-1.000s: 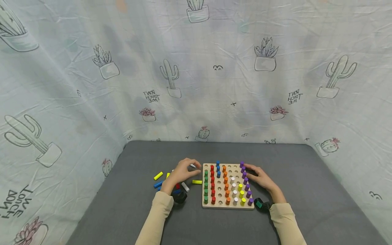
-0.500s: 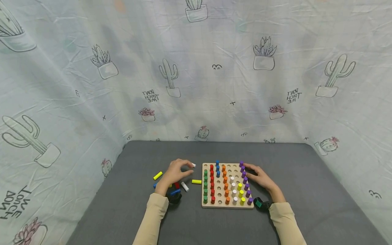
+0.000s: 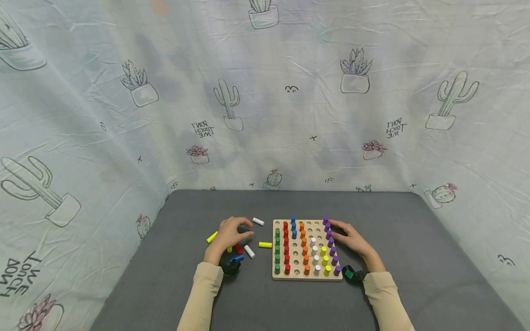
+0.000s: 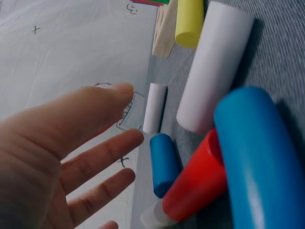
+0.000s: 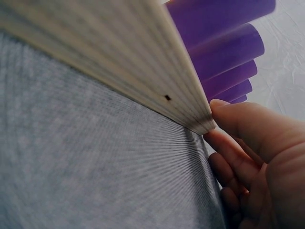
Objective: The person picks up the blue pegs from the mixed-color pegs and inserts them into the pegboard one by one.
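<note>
A wooden pegboard (image 3: 306, 277) stands on the grey table with rows of green, red, blue, orange, white, yellow and purple pegs upright in it. My left hand (image 3: 230, 233) hovers left of it over loose pegs, fingers spread and holding nothing. Below that hand lie a blue peg (image 4: 164, 164), a red peg (image 4: 198, 176) and a larger-looking blue peg (image 4: 252, 152) close to the camera. A white peg (image 3: 258, 221) lies just past its fingertips. My right hand (image 3: 352, 239) grips the board's right edge near the far corner, thumb on the upper edge, beside the purple pegs (image 5: 224, 43).
A yellow peg (image 3: 265, 245) lies against the board's left side, with another white peg (image 3: 249, 251) nearby. Another yellow peg (image 3: 212, 237) lies farther left. Behind the table (image 3: 372, 207) hangs a cactus-print cloth (image 3: 265, 115).
My left hand has drawn left, away from the board, with nothing in it. The white peg at the back has come into full view. My right hand stays at the board's edge.
</note>
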`<act>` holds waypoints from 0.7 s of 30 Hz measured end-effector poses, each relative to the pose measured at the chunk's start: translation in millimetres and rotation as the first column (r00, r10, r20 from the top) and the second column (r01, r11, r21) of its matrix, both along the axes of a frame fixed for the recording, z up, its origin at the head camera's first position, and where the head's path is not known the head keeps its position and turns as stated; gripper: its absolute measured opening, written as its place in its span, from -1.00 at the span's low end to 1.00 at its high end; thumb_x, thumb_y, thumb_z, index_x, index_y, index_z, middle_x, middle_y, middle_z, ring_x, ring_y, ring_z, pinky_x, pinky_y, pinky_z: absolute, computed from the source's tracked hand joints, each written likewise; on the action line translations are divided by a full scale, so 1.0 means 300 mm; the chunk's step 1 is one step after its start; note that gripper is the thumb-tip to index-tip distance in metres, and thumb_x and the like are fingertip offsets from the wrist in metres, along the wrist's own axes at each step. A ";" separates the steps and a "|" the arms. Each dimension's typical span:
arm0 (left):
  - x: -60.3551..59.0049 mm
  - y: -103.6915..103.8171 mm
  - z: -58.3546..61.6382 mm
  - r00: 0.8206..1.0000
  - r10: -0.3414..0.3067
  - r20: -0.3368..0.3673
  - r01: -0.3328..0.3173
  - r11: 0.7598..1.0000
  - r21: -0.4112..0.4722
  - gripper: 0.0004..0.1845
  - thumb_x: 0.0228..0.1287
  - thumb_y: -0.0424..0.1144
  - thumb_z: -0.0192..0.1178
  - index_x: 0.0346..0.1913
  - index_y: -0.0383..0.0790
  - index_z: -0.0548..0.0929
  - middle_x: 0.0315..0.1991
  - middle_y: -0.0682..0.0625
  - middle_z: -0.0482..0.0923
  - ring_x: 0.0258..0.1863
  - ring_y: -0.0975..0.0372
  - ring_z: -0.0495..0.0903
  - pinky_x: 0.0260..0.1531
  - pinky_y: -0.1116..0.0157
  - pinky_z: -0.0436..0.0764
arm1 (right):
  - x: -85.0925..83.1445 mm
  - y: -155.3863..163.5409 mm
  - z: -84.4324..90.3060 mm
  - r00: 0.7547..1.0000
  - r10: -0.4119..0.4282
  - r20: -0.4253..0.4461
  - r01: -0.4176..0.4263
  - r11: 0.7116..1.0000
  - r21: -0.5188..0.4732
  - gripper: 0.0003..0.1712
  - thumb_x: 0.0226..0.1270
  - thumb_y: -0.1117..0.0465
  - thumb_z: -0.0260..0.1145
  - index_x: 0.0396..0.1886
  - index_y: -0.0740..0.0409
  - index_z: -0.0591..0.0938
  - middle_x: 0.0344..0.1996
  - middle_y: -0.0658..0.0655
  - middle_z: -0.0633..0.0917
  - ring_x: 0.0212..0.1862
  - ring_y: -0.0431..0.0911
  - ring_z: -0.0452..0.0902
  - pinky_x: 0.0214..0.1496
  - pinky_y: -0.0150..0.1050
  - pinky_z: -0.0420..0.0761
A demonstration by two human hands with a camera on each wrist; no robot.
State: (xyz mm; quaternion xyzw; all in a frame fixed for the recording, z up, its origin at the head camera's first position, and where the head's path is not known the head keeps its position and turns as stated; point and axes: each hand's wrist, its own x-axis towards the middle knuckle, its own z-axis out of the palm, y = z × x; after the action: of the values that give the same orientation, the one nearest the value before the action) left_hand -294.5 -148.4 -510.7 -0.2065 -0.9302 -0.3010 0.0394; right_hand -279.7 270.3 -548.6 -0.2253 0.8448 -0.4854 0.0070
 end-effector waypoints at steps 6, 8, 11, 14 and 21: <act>0.001 -0.010 0.000 0.999 0.033 -0.007 -0.033 0.998 -0.053 -0.78 0.08 -0.08 0.34 -0.20 -0.01 0.66 -0.23 0.12 0.62 -0.08 0.13 0.49 0.19 -0.14 0.17 | 0.003 -0.003 0.003 0.999 -0.003 -0.036 0.004 1.000 0.020 -0.49 0.35 0.33 0.13 0.26 0.38 0.34 0.17 0.40 0.44 0.20 0.29 0.29 0.16 0.16 0.32; 0.001 -0.012 0.000 0.999 0.043 -0.006 -0.043 0.997 -0.065 -0.78 0.07 -0.09 0.35 -0.19 -0.01 0.67 -0.23 0.12 0.63 -0.09 0.13 0.49 0.18 -0.14 0.17 | 0.000 -0.004 0.000 0.999 -0.004 -0.048 0.005 1.000 0.020 -0.50 0.34 0.36 0.13 0.25 0.41 0.34 0.17 0.42 0.43 0.19 0.31 0.30 0.14 0.17 0.33; 0.001 -0.015 -0.002 0.998 0.060 -0.011 -0.061 0.995 -0.077 -0.78 0.05 -0.10 0.36 -0.20 0.00 0.67 -0.24 0.12 0.62 -0.11 0.13 0.48 0.16 -0.16 0.19 | -0.001 -0.005 -0.004 0.998 -0.009 -0.062 0.010 1.000 0.017 -0.50 0.32 0.39 0.13 0.24 0.43 0.34 0.16 0.43 0.44 0.18 0.31 0.31 0.14 0.17 0.34; -0.001 -0.017 -0.007 0.996 0.083 -0.019 -0.085 0.991 -0.106 -0.78 0.04 -0.09 0.37 -0.22 0.01 0.66 -0.28 0.12 0.60 -0.15 0.15 0.47 0.14 -0.16 0.20 | 0.001 -0.005 -0.001 0.999 -0.022 -0.049 0.024 0.999 0.033 -0.50 0.34 0.34 0.13 0.26 0.39 0.35 0.17 0.40 0.44 0.20 0.28 0.30 0.15 0.15 0.34; -0.006 -0.017 -0.025 0.994 0.108 -0.035 -0.112 0.983 -0.145 -0.78 0.03 -0.07 0.38 -0.23 0.03 0.66 -0.35 0.10 0.55 -0.24 0.19 0.42 0.11 -0.13 0.22 | 0.003 -0.005 0.006 1.000 -0.012 0.017 0.012 1.000 0.004 -0.47 0.35 0.24 0.15 0.28 0.28 0.35 0.20 0.33 0.43 0.24 0.25 0.27 0.20 0.16 0.29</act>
State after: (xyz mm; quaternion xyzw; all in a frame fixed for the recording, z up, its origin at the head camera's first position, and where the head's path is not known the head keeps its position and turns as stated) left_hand -296.4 -153.5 -518.2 -0.1611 -0.9591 -0.2265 0.0532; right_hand -278.8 268.8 -546.7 -0.2160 0.8471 -0.4855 0.0115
